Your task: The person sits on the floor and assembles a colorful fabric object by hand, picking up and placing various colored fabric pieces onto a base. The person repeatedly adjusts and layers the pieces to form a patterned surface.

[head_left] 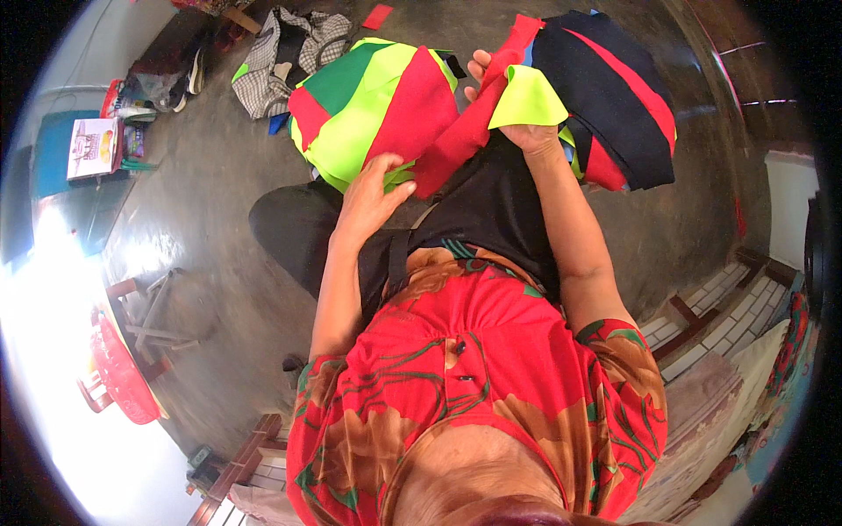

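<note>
My left hand (373,200) has its thumb and fingers apart. It is beside the lower edge of a pile of cloth pieces (351,145) in neon yellow, red and green. My right hand (531,136), palm up, holds a long red cloth strip (474,118), which runs down toward my lap. Its fingertips show beyond the strip's left edge. A neon-yellow cloth piece (529,98) drapes over the same palm and hides part of it. Just right of this hand is a second pile of cloth pieces (605,96), mostly dark navy with red.
A checked cloth (263,83) and a small red scrap (377,17) lie on the grey floor (202,210) farther off. At the left are a printed white box (94,147) and a red plastic chair (123,373). Wooden slatted frames (719,302) stand at the right.
</note>
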`<state>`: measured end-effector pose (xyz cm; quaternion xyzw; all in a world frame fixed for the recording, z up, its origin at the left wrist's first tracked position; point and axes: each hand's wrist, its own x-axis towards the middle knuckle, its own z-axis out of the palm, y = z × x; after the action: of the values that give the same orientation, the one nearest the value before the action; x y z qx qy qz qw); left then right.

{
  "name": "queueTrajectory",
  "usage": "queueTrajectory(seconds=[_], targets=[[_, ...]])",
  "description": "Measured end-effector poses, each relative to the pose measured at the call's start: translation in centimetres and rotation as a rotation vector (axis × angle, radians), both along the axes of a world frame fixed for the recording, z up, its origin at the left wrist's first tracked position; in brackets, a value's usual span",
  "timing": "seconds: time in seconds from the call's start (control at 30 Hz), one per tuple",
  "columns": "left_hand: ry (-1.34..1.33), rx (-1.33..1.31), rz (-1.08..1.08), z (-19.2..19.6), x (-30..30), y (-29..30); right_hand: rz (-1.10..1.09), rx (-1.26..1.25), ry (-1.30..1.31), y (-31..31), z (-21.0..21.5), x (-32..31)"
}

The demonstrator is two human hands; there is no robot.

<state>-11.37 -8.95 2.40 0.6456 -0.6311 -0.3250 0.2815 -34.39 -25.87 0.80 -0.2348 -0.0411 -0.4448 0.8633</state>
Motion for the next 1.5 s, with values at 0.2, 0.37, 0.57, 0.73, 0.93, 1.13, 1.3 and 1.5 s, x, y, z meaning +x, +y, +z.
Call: queueTrajectory(seconds=[0.2, 0.37, 0.57, 0.73, 0.93, 1.13, 1.3, 1.5], targets=[[0.239, -0.192, 0.035, 1.1, -4.4, -5.8, 0.044, -0.03, 0.074, 0.1, -0.7, 0.3], [0.198, -0.262, 0.101, 1.4, -7.0, -8.5, 0.064, -0.189, 0.191, 0.1, -0.9, 0.1], [0.584, -0.163, 0.166, -0.5, -6.3, -9.7, 0.001, -0.193, 0.339, 1.8, 1.8, 0.9], [0.831, 0.009, 0.124, 0.2, -5.3, -9.0, 0.056, -0.27, 0.416, 0.6, -1.6, 0.9], [1.03, 0.011, 0.108, 2.5, -2.8, -8.1, 0.044, -0.2, 0.281, -0.5, -4.7, 0.4], [1.189, -0.214, 0.078, 6.3, 0.5, -8.2, 0.126, -0.212, 0.282, 0.0, -0.6, 1.2], [1.272, -0.342, 0.124, 10.2, 2.3, -7.7, 0.139, -0.159, 0.348, -0.4, -1.6, 0.9], [1.226, -0.47, 0.168, 13.7, 4.0, -7.2, 0.105, -0.216, 0.381, -0.3, -1.6, 1.1]])
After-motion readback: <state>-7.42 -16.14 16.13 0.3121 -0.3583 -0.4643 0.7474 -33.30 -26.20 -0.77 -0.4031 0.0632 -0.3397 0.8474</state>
